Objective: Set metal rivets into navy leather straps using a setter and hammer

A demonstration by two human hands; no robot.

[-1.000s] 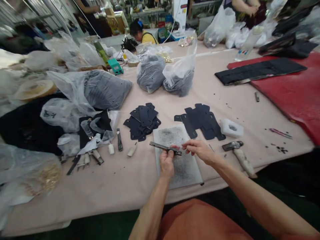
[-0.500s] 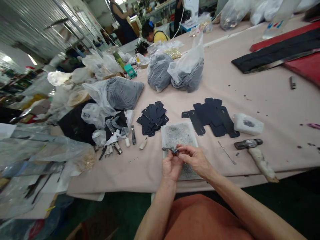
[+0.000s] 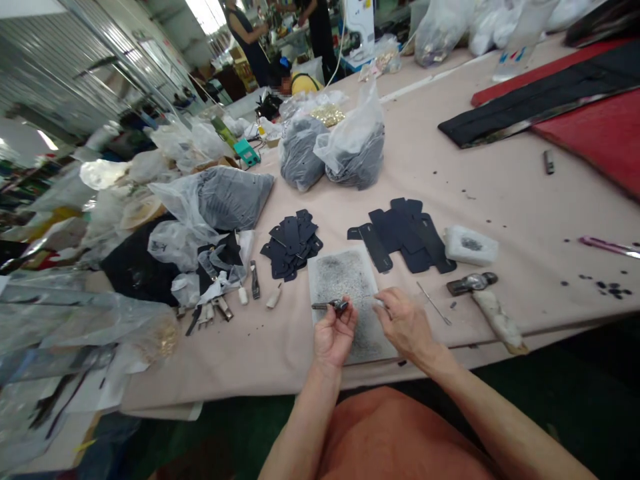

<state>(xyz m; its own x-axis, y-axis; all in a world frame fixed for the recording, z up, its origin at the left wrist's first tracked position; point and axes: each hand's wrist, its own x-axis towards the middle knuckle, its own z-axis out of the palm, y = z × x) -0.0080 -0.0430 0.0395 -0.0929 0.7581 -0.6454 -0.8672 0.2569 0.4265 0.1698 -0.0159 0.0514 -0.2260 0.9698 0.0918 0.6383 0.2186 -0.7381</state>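
My left hand is closed around a dark metal punch-like tool, held level above the pale, grey-speckled board. Just right of it, my right hand is pinched over the board's right side. Something thin seems to stick out of its fingertips, too small to name. Beyond the board lie a heap of small dark strips and a spread of larger dark cut pieces. A hammer with a wrapped handle and a thin metal rod rest to the right.
A white block with a dark smudge sits near the hammer. Several small tools lie at left by plastic bags. Filled bags stand farther back. A purple pen-like tool and black bits lie at right. Other people are in the background.
My right hand has drawn away to the right from the tool, leaving a gap between my hands. The left hand still holds the tool. The view has shifted slightly rightward.
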